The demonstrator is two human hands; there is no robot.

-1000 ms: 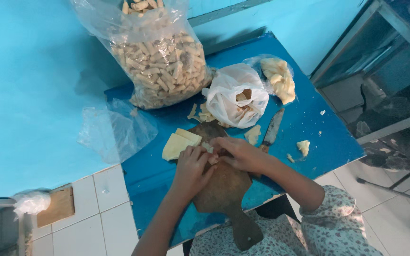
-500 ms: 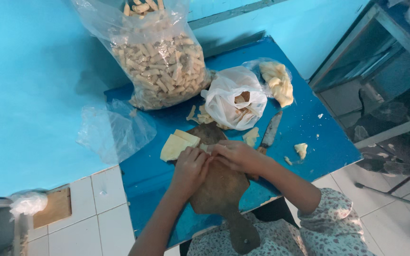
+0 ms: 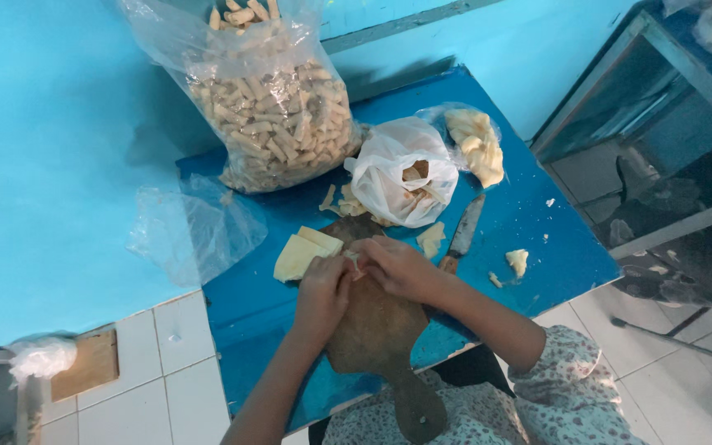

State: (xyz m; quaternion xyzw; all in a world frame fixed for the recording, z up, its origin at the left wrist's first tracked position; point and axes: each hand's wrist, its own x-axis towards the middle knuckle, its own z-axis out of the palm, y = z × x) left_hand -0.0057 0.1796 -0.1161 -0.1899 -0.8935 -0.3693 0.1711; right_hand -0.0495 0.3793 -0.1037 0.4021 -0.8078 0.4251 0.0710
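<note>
An empty, crumpled clear plastic bag is seen at the left edge of the blue tabletop; behind it a large clear bag stands open and is filled almost to the top with short, pale rolled sticks; just in front, a small stack of pale yellow flat sheets lies beside a brown wooden cutting board, whose handle points toward the person; over the board the left hand and the right hand are brought together, fingers curled, and a small pale piece of dough is pinched between their fingertips, just above the board's far end; behind the hands a white plastic bag sits open, with pale scraps visible inside; to its right a smaller clear bag holds yellowish lumps; a knife lies flat between the board and a loose pale scrap near the tabletop's right edge.
</note>
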